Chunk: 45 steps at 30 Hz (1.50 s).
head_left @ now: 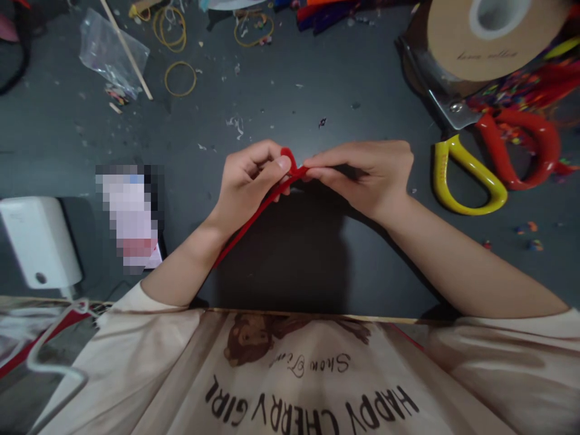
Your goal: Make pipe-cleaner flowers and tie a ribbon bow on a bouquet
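A narrow red ribbon (258, 212) is held between my two hands over the dark table, bent into a small loop at the top. My left hand (254, 181) pinches the looped part between thumb and fingers. From there the ribbon's long tail runs down past my left wrist toward the table's front edge. The fingertips of my right hand (362, 175) close on the ribbon just right of the loop. A small pale glint shows between the fingertips, too small to name.
Large scissors (457, 115) with one yellow and one red handle lie at right, below a ribbon spool (493, 51). A white power bank (40, 241) and a blurred phone (131, 217) lie at left. Behind are a plastic bag (109, 51), a stick (129, 51) and rubber bands (180, 79).
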Each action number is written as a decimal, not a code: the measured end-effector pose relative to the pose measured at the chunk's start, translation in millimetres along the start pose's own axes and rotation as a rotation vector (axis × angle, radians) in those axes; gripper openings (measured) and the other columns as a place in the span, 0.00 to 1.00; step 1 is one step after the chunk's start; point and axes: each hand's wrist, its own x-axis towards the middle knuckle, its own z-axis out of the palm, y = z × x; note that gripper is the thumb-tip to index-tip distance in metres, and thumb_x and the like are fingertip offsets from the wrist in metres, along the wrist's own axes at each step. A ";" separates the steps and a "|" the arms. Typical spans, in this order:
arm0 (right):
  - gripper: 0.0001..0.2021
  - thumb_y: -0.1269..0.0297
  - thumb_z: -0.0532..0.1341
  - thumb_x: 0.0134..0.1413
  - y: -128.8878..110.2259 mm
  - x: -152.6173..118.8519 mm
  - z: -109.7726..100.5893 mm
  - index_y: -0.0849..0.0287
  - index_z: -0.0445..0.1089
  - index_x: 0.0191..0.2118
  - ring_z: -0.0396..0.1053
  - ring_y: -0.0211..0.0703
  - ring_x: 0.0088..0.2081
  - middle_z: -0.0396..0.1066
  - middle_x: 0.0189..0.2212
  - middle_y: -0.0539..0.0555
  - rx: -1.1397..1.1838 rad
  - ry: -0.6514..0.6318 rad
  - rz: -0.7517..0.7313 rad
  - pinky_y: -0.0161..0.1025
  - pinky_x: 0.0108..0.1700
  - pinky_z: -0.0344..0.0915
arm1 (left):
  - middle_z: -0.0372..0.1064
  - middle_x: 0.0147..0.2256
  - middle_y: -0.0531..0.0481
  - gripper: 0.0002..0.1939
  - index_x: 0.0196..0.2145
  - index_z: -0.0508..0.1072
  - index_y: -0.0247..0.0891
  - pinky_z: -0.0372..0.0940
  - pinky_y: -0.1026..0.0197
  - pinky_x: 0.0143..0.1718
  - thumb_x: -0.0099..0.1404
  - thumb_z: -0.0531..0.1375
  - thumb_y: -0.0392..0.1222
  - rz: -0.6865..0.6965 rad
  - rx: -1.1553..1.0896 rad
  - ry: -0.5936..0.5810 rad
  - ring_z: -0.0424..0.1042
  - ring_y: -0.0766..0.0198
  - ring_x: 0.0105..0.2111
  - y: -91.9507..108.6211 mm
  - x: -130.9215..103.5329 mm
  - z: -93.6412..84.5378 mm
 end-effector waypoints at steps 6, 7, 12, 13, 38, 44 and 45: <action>0.09 0.58 0.60 0.55 0.7 1.6 2.2 0.53 0.76 0.31 0.75 0.38 0.34 0.77 0.29 0.48 0.004 0.046 0.050 0.37 0.42 0.71 | 0.65 0.20 0.57 0.14 0.25 0.69 0.37 0.61 0.72 0.20 0.61 0.59 0.50 0.004 0.143 -0.065 0.63 0.77 0.18 2.6 -0.1 2.2; 0.08 0.58 0.61 0.55 0.4 1.9 2.5 0.53 0.76 0.30 0.75 0.38 0.35 0.77 0.29 0.48 0.017 0.054 0.055 0.37 0.42 0.71 | 0.65 0.20 0.56 0.14 0.25 0.69 0.37 0.61 0.72 0.20 0.61 0.60 0.49 0.009 0.157 -0.071 0.63 0.78 0.18 2.5 0.1 2.3; 0.10 0.57 0.61 0.55 2.6 3.2 3.5 0.53 0.72 0.40 0.73 0.34 0.29 0.75 0.31 0.48 0.254 0.140 0.134 0.33 0.34 0.70 | 0.65 0.19 0.57 0.14 0.24 0.68 0.37 0.59 0.71 0.19 0.62 0.59 0.49 -0.010 0.177 -0.048 0.62 0.77 0.17 1.0 -0.1 2.7; 0.11 0.56 0.60 0.56 3.9 3.5 3.5 0.53 0.71 0.42 0.72 0.32 0.27 0.74 0.31 0.48 0.316 0.163 0.142 0.32 0.31 0.69 | 0.65 0.19 0.56 0.14 0.24 0.68 0.37 0.59 0.71 0.19 0.62 0.59 0.49 -0.017 0.169 -0.043 0.62 0.77 0.17 0.7 -0.2 2.8; 0.07 0.62 0.63 0.53 1.8 1.3 2.0 0.56 0.76 0.36 0.75 0.35 0.32 0.77 0.30 0.49 0.169 -0.001 0.132 0.34 0.38 0.72 | 0.63 0.18 0.57 0.15 0.23 0.67 0.36 0.62 0.71 0.19 0.62 0.59 0.48 -0.025 0.059 -0.041 0.62 0.77 0.17 1.6 1.3 1.3; 0.06 0.64 0.62 0.54 2.2 1.4 2.2 0.58 0.75 0.36 0.74 0.33 0.32 0.76 0.30 0.49 0.222 -0.012 0.130 0.31 0.37 0.71 | 0.64 0.19 0.58 0.15 0.24 0.67 0.37 0.63 0.72 0.20 0.62 0.58 0.49 -0.002 0.114 -0.036 0.63 0.78 0.17 1.8 1.1 1.2; 0.07 0.63 0.62 0.54 3.0 1.6 2.6 0.59 0.75 0.36 0.74 0.33 0.32 0.76 0.31 0.49 0.236 -0.008 0.136 0.31 0.36 0.71 | 0.63 0.19 0.58 0.15 0.24 0.66 0.37 0.63 0.72 0.20 0.62 0.58 0.49 -0.004 0.121 -0.034 0.63 0.78 0.17 2.0 1.1 1.5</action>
